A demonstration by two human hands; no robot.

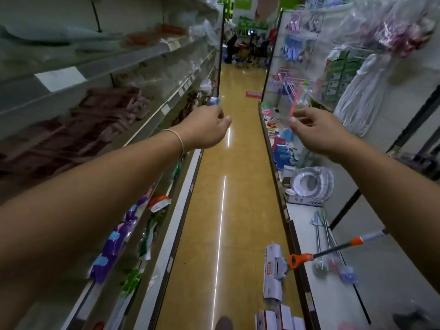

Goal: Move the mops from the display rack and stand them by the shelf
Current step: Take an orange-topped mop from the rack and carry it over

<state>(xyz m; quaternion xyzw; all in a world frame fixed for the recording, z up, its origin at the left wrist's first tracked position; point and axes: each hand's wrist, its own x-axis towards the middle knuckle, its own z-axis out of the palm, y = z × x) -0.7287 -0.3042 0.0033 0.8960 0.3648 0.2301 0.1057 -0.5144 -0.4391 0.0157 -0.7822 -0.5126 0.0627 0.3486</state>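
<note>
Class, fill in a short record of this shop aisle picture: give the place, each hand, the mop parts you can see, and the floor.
place: aisle between two shelf units, left shelf and right shelf
left hand: raised, fingers loosely curled, holding nothing
right hand: raised, fingers loosely curled, holding nothing
mop handle: orange-tipped, lying tilted across the right shelf edge
white mop head: hanging at upper right
floor: glossy, yellow-brown

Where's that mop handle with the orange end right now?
In the head view, the mop handle lies low on the right, across the bottom shelf, its orange loop poking over the aisle beside white boxes.
</note>
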